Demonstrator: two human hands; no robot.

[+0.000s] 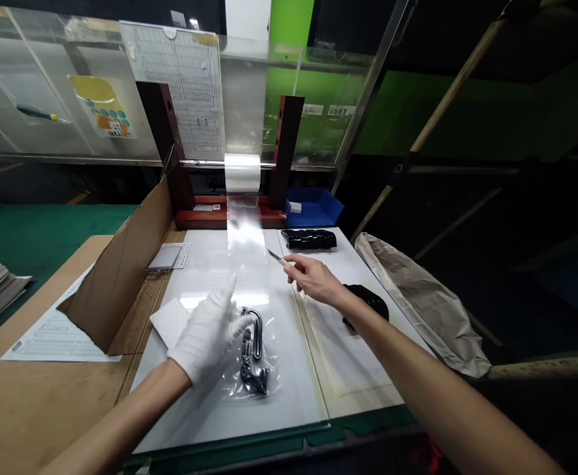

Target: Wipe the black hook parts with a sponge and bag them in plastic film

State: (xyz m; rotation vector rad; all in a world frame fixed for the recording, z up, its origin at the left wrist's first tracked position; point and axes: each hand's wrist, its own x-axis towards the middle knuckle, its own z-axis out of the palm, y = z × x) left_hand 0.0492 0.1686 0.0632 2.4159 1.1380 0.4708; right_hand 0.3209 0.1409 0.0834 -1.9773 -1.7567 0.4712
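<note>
My left hand (207,333), in a white glove, hovers with fingers apart over the white work surface, partly blurred. Just right of it lies a clear plastic bag (274,359) with black curved parts (253,353) inside. My bare right hand (309,274) grips a small knife (280,258), its blade pointing up and left near the edge of a clear film strip (244,227). That strip hangs from a film roll (242,173) on a metal rod. A white sheet (171,322) lies partly behind my left hand.
Black parts (311,239) (368,300) lie on the right side. A blue tray (313,206) stands behind. A cardboard divider (125,264) rises on the left, beside small cards (169,257). Red-brown posts (287,148) carry the rod. Brown paper (422,303) hangs at the right edge.
</note>
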